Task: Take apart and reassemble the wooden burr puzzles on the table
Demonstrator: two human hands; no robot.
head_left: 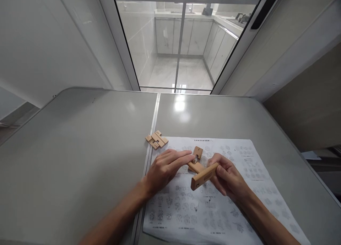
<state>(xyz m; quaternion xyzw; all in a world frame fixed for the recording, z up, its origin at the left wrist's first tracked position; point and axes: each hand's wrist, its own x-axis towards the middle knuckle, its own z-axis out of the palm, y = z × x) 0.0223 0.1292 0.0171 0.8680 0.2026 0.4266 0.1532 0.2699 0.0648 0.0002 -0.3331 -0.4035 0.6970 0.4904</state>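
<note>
My right hand [230, 174] is closed on one end of a wooden puzzle piece [204, 176], a notched bar marked "2" on its near end. The bar is raised and tilted, pointing down to the left. My left hand [169, 166] is stretched out from the left, its fingertips touching a wooden piece [196, 166] behind the bar; its thumb is hidden. Just beyond the fingertips lies another notched wooden piece [198, 152], marked "1", flat on the printed sheet [221, 216]. Whether these pieces interlock is partly hidden by the hands and the bar.
Several more notched wooden pieces [157, 139] lie together at the sheet's upper left corner, by the metal seam [155, 117] of the grey table [93, 149]. Small printed diagrams cover the sheet. A glass door [183, 42] stands beyond the table's far edge.
</note>
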